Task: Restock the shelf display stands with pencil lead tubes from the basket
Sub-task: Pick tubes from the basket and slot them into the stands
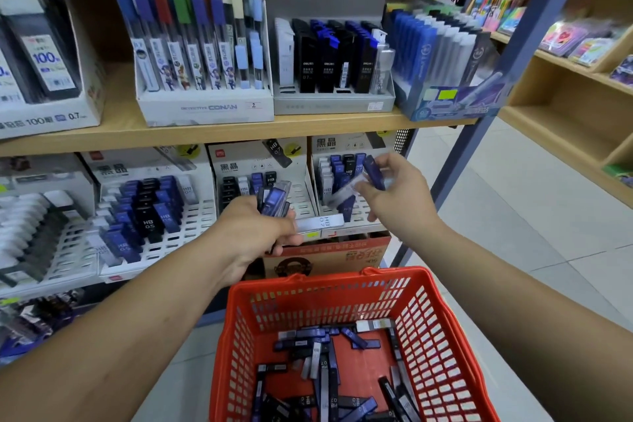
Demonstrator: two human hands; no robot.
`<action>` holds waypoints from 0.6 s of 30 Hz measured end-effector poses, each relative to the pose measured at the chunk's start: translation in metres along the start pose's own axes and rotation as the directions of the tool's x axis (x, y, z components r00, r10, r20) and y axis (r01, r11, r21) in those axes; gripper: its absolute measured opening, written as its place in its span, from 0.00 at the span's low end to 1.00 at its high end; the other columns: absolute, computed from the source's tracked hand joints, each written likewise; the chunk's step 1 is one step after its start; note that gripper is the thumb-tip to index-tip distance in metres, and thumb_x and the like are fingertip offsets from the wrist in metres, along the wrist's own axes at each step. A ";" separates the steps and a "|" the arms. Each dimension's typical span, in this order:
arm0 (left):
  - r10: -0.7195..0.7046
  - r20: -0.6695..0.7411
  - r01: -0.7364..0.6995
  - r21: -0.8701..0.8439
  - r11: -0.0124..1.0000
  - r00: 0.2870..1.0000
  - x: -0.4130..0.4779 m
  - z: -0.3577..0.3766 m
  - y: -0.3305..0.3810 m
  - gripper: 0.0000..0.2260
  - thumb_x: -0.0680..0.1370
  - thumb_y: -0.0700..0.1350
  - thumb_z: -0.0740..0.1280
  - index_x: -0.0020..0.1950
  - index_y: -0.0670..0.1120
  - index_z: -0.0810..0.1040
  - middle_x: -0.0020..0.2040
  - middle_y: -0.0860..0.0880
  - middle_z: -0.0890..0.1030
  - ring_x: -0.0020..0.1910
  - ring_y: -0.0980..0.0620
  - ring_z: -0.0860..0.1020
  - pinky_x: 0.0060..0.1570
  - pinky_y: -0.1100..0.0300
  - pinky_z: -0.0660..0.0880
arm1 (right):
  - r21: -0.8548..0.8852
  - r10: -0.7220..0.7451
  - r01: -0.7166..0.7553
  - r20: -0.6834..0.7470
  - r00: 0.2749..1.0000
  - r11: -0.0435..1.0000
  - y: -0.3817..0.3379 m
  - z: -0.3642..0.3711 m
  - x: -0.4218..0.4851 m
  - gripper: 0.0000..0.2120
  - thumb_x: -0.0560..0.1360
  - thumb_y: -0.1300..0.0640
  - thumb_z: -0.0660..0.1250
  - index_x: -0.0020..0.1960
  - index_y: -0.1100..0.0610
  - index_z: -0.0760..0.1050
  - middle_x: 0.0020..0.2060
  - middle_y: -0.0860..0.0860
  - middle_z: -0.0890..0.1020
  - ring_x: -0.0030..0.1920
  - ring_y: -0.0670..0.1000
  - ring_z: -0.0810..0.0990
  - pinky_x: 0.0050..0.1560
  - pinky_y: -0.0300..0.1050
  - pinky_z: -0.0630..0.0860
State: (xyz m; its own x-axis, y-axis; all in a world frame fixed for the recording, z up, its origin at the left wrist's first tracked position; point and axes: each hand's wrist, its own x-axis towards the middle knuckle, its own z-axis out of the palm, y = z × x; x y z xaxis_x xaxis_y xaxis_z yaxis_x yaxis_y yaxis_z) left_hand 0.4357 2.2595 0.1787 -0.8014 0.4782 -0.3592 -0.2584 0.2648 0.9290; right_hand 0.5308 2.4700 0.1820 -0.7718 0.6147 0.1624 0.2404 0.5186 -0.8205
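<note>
My left hand (255, 233) grips a bundle of blue, black and clear pencil lead tubes (274, 199) in front of the middle white display stand (301, 199) on the lower shelf. My right hand (394, 195) pinches a blue lead tube (374, 172), and a blurred clear tube lies against its fingers, in front of the right display stand (356, 212). The red basket (431, 329) stands below my hands with several blue, black and clear tubes (329, 370) loose on its bottom.
Another stand (185, 233) with HB 0.5 tubes sits at lower left. The upper wooden shelf (239, 128) carries lead and refill display boxes. A blue metal upright (486, 113) ends the rack; a wooden shelf unit (565, 96) and tiled floor lie to the right.
</note>
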 end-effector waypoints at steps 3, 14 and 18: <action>-0.042 -0.006 0.042 -0.025 0.999 0.999 0.003 -0.002 -0.003 0.13 0.77 0.30 0.71 0.60 0.38 0.78 0.52 0.41 0.85 0.41 0.47 0.88 0.25 0.64 0.72 | -0.041 -0.053 0.054 0.022 0.998 0.998 0.002 0.015 0.022 0.10 0.77 0.56 0.74 0.45 0.44 0.75 0.45 0.45 0.82 0.38 0.57 0.84 0.44 0.60 0.83; -0.128 0.007 0.128 -0.097 0.987 0.992 0.032 0.006 -0.017 0.13 0.76 0.34 0.75 0.59 0.40 0.79 0.45 0.42 0.87 0.39 0.48 0.87 0.27 0.60 0.71 | -0.185 -0.129 0.166 0.201 0.971 0.969 0.027 0.039 0.071 0.06 0.74 0.56 0.77 0.50 0.53 0.82 0.47 0.52 0.85 0.50 0.57 0.82 0.56 0.55 0.81; -0.127 0.021 0.129 -0.082 0.988 0.992 0.038 0.011 -0.019 0.16 0.76 0.34 0.75 0.62 0.39 0.78 0.39 0.43 0.85 0.34 0.51 0.83 0.26 0.60 0.71 | -0.219 -0.176 0.238 0.270 0.947 0.946 0.027 0.038 0.073 0.07 0.74 0.58 0.77 0.44 0.53 0.80 0.42 0.50 0.84 0.46 0.55 0.81 0.53 0.52 0.81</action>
State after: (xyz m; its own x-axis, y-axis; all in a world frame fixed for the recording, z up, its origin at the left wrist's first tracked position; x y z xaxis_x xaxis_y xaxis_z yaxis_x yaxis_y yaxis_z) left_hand 0.4162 2.2816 0.1468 -0.7506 0.4579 -0.4764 -0.4025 0.2549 0.8792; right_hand 0.4588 2.5061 0.1506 -0.9319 0.3302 0.1499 0.1724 0.7670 -0.6181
